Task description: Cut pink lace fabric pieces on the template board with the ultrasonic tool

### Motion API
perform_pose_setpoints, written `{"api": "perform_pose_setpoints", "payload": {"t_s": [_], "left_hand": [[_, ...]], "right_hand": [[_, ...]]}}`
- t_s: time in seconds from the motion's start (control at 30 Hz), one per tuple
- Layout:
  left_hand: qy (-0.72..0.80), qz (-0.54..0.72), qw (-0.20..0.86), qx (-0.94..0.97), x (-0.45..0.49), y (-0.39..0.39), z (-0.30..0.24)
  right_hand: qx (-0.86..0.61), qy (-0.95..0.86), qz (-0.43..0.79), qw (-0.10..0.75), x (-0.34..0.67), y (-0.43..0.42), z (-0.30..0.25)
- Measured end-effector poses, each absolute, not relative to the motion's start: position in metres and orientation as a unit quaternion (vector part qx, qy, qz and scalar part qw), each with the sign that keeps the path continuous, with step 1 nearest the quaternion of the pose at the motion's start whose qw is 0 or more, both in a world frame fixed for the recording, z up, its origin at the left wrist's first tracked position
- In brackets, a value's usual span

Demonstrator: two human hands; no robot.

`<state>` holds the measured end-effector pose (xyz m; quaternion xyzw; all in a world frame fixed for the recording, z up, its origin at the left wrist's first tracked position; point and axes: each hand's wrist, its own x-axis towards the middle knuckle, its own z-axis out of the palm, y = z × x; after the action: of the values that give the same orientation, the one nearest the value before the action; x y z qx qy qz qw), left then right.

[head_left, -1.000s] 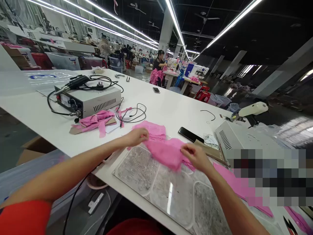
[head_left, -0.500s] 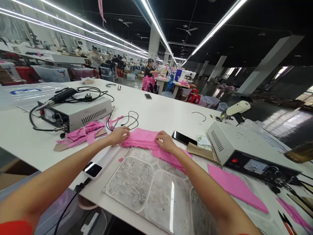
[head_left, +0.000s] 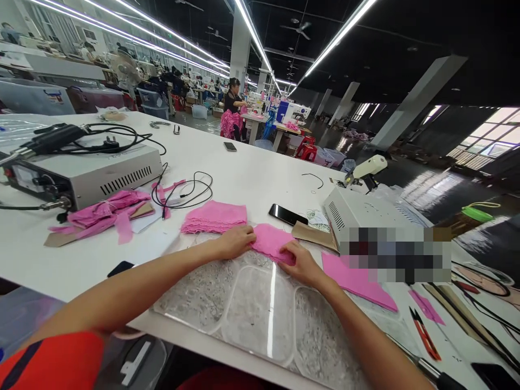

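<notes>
Both hands press on a small pink cloth at the near edge of a white table.

The left hand (head_left: 235, 241) sits on the left edge of the pink cloth (head_left: 270, 240) and the right hand (head_left: 303, 264) on its lower right corner. The fingers of both are bent down onto it; I cannot tell whether they pinch it or only press. The cloth lies flat, partly on the far rim of a clear sheet (head_left: 252, 311) that covers the table (head_left: 252, 173) in front of the person. A stack of pink pieces (head_left: 214, 217) lies just left of the cloth, behind the left hand. A black phone (head_left: 287, 214) and a piece of cardboard (head_left: 312, 234) lie just beyond it, and a larger pink sheet (head_left: 357, 279) is to the right, near the right wrist. A grey machine box (head_left: 89, 173) stands well off to the left.
</notes>
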<state>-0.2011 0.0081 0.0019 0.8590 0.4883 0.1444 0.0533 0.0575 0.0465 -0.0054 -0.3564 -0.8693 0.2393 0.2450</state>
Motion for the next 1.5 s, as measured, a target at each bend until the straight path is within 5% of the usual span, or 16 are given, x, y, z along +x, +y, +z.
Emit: {"api": "perform_pose_setpoints", "payload": {"t_s": [0.33,0.63,1.07,1.27,1.5], "left_hand": [[0.502,0.118,0.085,0.852,-0.209,0.022,0.008],[0.519,0.131,0.011,0.845,-0.203,-0.002,0.014],[0.453,0.047,0.036,0.89,-0.23,-0.115,0.026],[0.526,0.078,0.039,0.846,-0.216,-0.063,0.028],[0.549,0.082,0.073,0.828,-0.196,0.001,0.009]], "right_hand": [[-0.357,-0.856,0.26,0.268,0.06,0.062,-0.013],[-0.331,-0.871,0.195,0.305,0.065,0.039,-0.003],[-0.187,-0.917,0.296,0.194,0.044,-0.045,0.002],[-0.361,-0.824,0.337,0.277,0.038,0.018,0.003],[-0.39,-0.808,0.363,0.253,0.033,0.048,-0.01]]}}
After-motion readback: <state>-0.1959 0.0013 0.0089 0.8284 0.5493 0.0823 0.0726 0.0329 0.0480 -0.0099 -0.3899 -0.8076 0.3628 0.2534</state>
